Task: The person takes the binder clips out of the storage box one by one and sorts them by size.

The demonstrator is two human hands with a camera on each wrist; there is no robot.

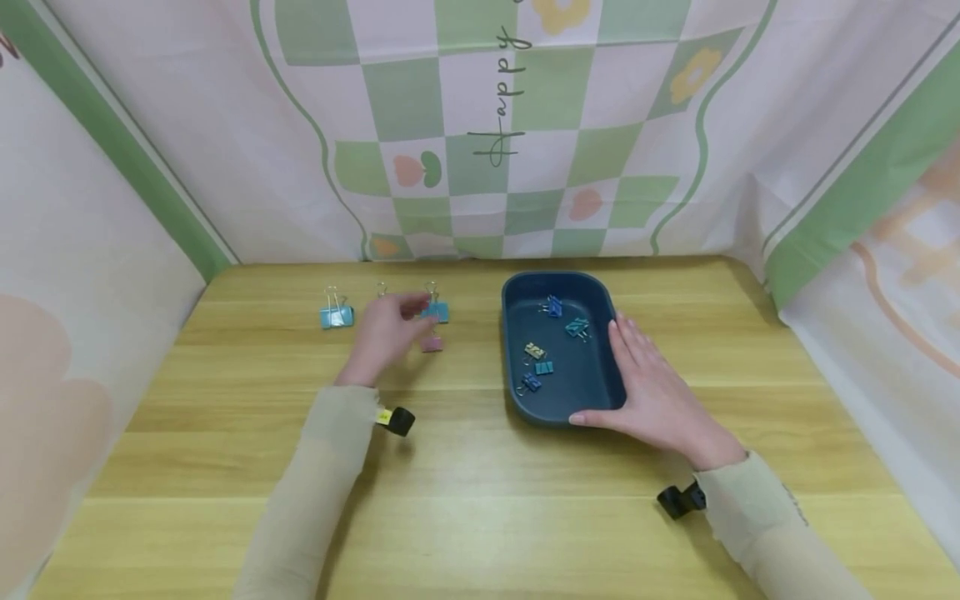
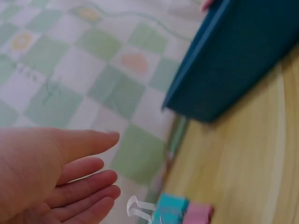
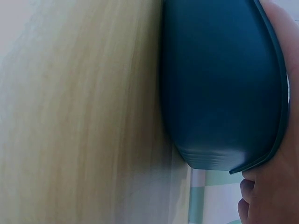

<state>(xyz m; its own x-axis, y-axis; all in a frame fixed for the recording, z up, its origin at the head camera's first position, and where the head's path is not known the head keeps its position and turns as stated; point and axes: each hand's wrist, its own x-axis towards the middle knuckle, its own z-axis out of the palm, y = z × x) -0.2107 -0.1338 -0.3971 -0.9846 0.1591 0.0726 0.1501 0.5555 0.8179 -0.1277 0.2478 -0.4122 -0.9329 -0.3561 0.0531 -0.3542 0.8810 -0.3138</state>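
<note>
My left hand [image 1: 386, 329] is over the table's left part, beside a light-blue binder clip [image 1: 438, 312] and a small pink binder clip [image 1: 432, 343]. In the left wrist view its fingers are extended with nothing between them, short of the light-blue clip [image 2: 170, 207] and pink clip [image 2: 198, 213]. My right hand [image 1: 663, 400] rests on the near right corner of a dark blue box [image 1: 512, 333], thumb on the near rim and straight fingers along the right rim. Several small binder clips, including a yellow one [image 1: 535, 351] and a teal one [image 1: 577, 327], lie inside.
Another light-blue binder clip [image 1: 337, 317] stands left of the left hand. Behind that hand, only the wire handle [image 1: 382, 289] of a further clip shows. A checked cloth [image 1: 480, 208] hangs along the back edge of the wooden table [image 1: 465, 508].
</note>
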